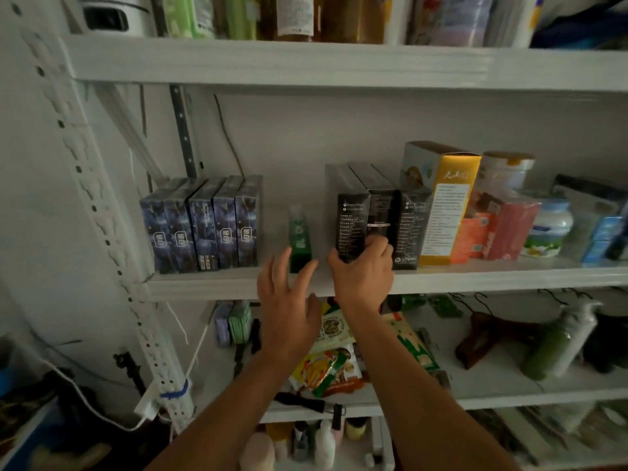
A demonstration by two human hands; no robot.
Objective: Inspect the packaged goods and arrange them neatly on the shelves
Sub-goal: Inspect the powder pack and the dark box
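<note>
On the middle shelf point(204, 283), right hand point(362, 277) pinches leftmost black box point(351, 222) low down; left hand point(289, 300) hovers, fingers spread, near green box point(300, 243). Best slid square against its neighbours point(411, 229), fronts flush.

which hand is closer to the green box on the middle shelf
Left. The left hand spreads open just below the green box; the right hand grips a black box to its right.

a storeroom, its white metal shelves point(475, 277) crowded with boxed goods point(204, 226)
</note>
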